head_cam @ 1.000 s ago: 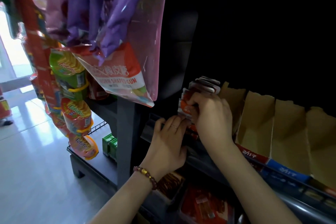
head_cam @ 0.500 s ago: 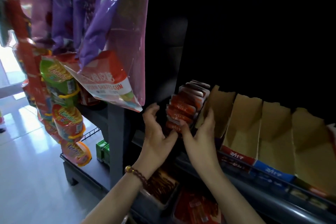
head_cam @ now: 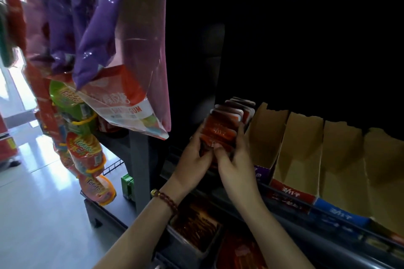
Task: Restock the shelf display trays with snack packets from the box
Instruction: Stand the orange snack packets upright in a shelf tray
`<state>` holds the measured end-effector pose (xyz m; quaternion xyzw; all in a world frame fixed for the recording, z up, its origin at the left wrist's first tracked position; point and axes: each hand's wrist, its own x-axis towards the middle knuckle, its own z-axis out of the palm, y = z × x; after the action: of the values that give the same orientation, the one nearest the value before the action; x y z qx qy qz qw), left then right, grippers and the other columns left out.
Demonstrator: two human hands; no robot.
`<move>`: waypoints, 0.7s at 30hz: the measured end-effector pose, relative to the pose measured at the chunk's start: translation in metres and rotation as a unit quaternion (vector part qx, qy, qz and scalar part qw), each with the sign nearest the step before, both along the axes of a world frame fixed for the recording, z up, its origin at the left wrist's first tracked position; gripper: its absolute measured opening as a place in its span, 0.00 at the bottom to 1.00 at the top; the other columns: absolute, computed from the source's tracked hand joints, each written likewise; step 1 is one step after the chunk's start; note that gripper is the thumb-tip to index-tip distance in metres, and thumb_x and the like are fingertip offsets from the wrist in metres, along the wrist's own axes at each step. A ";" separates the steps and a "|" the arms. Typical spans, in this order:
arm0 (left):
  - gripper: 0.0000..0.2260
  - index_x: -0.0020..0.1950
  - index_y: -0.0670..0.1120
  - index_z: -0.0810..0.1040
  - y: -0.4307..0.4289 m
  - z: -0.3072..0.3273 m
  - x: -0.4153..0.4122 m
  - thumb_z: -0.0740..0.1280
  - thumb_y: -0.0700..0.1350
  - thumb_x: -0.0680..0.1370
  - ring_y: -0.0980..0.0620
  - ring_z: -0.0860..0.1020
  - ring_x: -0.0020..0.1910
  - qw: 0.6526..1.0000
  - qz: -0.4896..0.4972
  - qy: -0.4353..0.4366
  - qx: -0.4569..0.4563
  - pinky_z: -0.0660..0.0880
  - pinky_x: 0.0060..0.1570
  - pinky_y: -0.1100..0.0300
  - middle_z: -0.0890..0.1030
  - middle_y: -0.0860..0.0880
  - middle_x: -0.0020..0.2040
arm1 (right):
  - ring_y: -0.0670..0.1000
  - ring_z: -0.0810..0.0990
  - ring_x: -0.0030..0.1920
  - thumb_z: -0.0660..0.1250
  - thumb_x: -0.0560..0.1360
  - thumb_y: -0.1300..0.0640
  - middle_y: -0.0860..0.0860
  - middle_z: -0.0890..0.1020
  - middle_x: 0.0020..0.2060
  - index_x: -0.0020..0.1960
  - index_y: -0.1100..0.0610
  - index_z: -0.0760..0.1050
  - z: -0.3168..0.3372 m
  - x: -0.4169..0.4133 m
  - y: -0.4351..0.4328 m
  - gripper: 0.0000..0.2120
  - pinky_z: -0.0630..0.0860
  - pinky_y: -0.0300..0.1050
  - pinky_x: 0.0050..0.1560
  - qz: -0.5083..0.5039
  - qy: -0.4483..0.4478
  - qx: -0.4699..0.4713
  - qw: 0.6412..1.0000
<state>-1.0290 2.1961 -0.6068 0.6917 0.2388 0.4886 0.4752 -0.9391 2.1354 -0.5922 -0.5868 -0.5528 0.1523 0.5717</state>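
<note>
- Black shelf unit (head_cam: 306, 39), back panel in deep shadow, filling the upper right, with a grey rail along the front edge
- Glossy pale floor (head_cam: 32, 214) at lower left, reflecting daylight
- Translucent pink and purple plastic bags (head_cam: 122, 28) hanging at upper left, with a red-and-white gum pouch (head_cam: 122, 98) showing at the bottom
- Four brown cardboard display trays (head_cam: 301, 150) side by side on the shelf, upright, with torn top edges and red and blue front lips; bare cardboard showing inside
- String of round red and green crisp tubs (head_cam: 85, 148) hanging below the bags, at the unit's left end
- Dark bin of brown-red snacks (head_cam: 196, 225) on the level below the hands
- Stack of red-orange snack packets (head_cam: 223, 131) with white rounded tops, standing in a row front to back and leaning backward, at the left end of the shelf just beside the first cardboard tray; base hidden behind the hands
- Right hand (head_cam: 236, 164) curled round the right side of the stack, fingers up its edge, thumb on the front packet
- Left hand (head_cam: 194, 157) curled round the left side, thumb on the front packet, touching the right thumb
- Dark red beaded bracelet (head_cam: 166, 200) with a gold bead, on the left wrist
</note>
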 end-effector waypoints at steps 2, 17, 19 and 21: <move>0.20 0.66 0.58 0.64 -0.002 0.001 0.001 0.63 0.42 0.78 0.70 0.75 0.55 1.000 0.002 0.001 0.013 0.69 0.53 0.75 0.75 0.59 0.58 | 0.40 0.70 0.63 0.60 0.75 0.48 0.45 0.72 0.64 0.77 0.48 0.53 -0.001 0.001 0.001 0.32 0.68 0.41 0.66 -0.005 -0.011 -0.002 1.000; 0.28 0.72 0.52 0.64 0.009 -0.002 -0.005 0.58 0.64 0.76 0.61 0.78 0.56 0.995 0.015 0.091 0.032 0.74 0.55 0.64 0.78 0.56 0.58 | 0.34 0.74 0.38 0.64 0.76 0.45 0.37 0.74 0.42 0.69 0.51 0.67 0.016 0.036 -0.006 0.24 0.71 0.26 0.33 -0.060 -0.120 -0.063 0.989; 0.25 0.70 0.49 0.67 0.008 -0.002 -0.003 0.57 0.61 0.78 0.61 0.79 0.54 0.994 0.041 0.093 0.044 0.75 0.53 0.65 0.80 0.54 0.56 | 0.36 0.75 0.38 0.66 0.75 0.45 0.41 0.77 0.43 0.65 0.53 0.70 0.017 0.034 -0.004 0.22 0.72 0.28 0.35 -0.091 -0.109 -0.052 0.989; 0.25 0.68 0.48 0.70 0.008 0.000 -0.001 0.56 0.60 0.76 0.58 0.80 0.53 0.993 0.063 0.089 0.046 0.77 0.52 0.64 0.81 0.52 0.56 | 0.42 0.76 0.41 0.67 0.74 0.44 0.45 0.79 0.46 0.62 0.54 0.72 0.017 0.033 -0.001 0.21 0.74 0.33 0.39 -0.110 -0.097 -0.041 0.988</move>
<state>-1.0304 2.2040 -0.6067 0.7375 0.3001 0.4644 0.3878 -0.9062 2.1340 -0.5752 -0.6788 -0.5312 0.0533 0.5042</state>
